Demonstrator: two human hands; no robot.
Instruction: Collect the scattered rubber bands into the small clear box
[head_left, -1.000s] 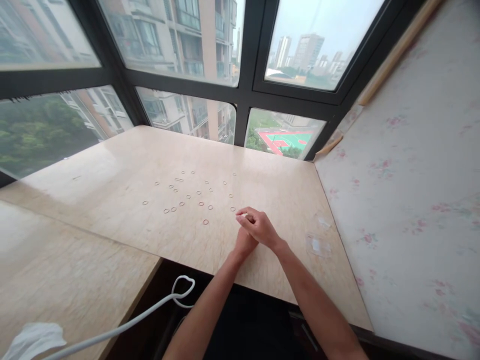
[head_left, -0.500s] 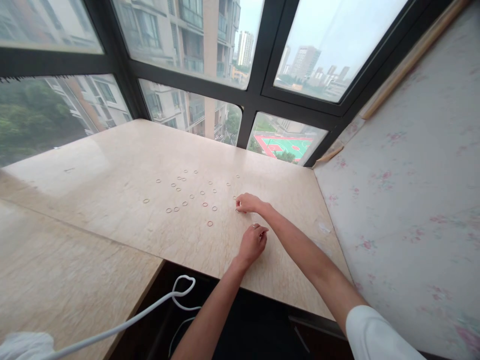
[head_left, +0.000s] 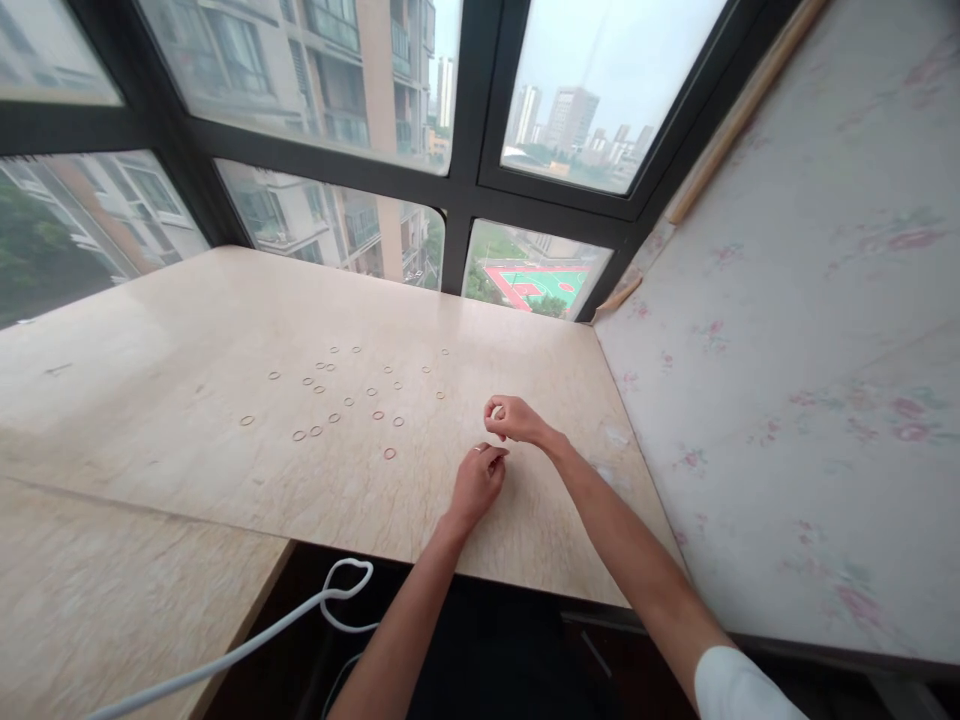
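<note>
R hand (head_left: pixel 507 420) pinched a rubber band (head_left: pixel 495 410) I think, L hand (head_left: pixel 475 480) curled shut. Approx 20 loose bands (head_left: pixel 389 453) sat uncollected on the tabletop (head_left: pixel 187 330).

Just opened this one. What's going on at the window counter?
A person works with bare hands at a beige stone counter by the window. Small rings, likely rubber bands, lie scattered across it. The right hand is raised just off the surface, fingertips pinched. The left hand sits close below it, fingers also closed. What either pinches is too small to tell.
</note>
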